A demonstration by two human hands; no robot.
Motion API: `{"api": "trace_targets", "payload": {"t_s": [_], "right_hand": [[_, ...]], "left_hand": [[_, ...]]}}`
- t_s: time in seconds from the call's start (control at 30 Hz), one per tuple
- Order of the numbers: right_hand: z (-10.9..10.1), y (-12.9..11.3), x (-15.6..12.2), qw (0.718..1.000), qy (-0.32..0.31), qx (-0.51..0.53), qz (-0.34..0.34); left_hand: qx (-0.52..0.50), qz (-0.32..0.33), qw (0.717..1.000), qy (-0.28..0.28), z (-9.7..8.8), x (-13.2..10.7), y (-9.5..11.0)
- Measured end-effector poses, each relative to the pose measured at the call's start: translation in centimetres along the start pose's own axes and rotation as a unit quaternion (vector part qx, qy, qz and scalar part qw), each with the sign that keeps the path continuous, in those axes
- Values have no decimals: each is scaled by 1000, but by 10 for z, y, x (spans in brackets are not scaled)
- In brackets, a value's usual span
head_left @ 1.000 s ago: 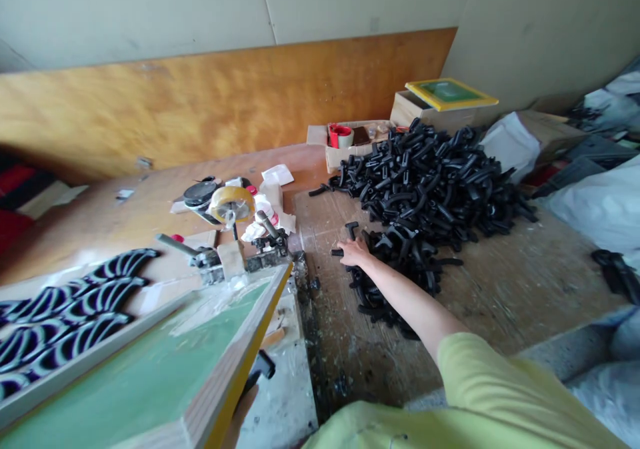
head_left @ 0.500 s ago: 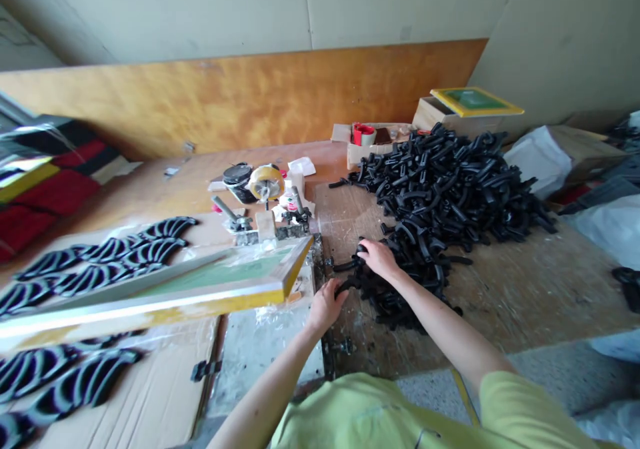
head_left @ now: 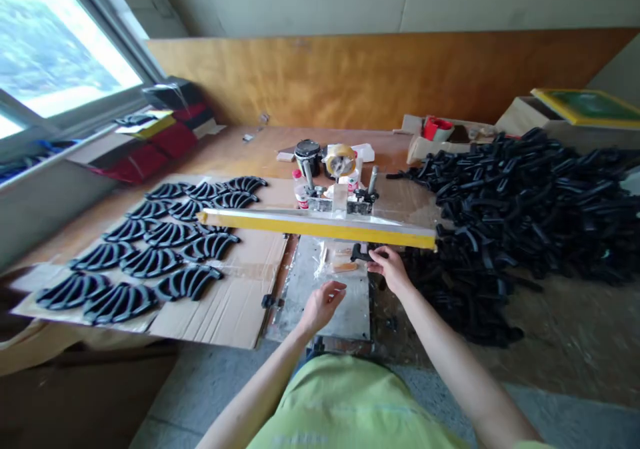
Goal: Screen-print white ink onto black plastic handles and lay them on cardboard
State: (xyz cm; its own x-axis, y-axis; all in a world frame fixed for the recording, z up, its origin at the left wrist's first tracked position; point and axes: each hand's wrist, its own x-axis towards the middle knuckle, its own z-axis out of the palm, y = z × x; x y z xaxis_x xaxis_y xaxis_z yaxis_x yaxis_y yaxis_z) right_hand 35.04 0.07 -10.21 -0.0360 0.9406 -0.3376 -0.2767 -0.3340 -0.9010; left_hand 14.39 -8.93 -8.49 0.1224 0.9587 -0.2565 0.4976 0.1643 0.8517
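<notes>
My right hand [head_left: 393,269] pinches a black curved plastic handle [head_left: 361,254], held at the front of the metal base plate [head_left: 320,302], just under the raised frame. Lower and to the left, my left hand [head_left: 324,305] hovers over the plate with fingers loosely bent and apart, nothing visible in them. Above both hands a yellow-edged printing screen frame [head_left: 320,225] sits tilted up in its clamps. A small fixture [head_left: 344,260] with an orange-brown piece lies on the plate beside the handle.
A big heap of black handles [head_left: 500,215] covers the right of the table. Rows of similar handles [head_left: 150,261] lie on cardboard [head_left: 235,302] at left. Behind the frame stand a black tub [head_left: 307,157], a tape roll [head_left: 341,161] and a red-capped bottle [head_left: 300,189].
My view has swung left. Both hands have come away from the heap to the base plate; the right one brings a handle, and the left no longer holds the black piece it had.
</notes>
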Motion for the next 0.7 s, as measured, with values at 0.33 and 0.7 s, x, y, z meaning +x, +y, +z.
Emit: {"api": "trace_targets", "payload": {"t_s": [0.33,0.7], "right_hand": [[52,23,13,876,35,-450,-173],[86,48,2,657,-14,-711,-250]], "left_hand": [[-88,-59,991,84,-119,-26,-104],[-149,34,981,119,-155,12,-35]]}}
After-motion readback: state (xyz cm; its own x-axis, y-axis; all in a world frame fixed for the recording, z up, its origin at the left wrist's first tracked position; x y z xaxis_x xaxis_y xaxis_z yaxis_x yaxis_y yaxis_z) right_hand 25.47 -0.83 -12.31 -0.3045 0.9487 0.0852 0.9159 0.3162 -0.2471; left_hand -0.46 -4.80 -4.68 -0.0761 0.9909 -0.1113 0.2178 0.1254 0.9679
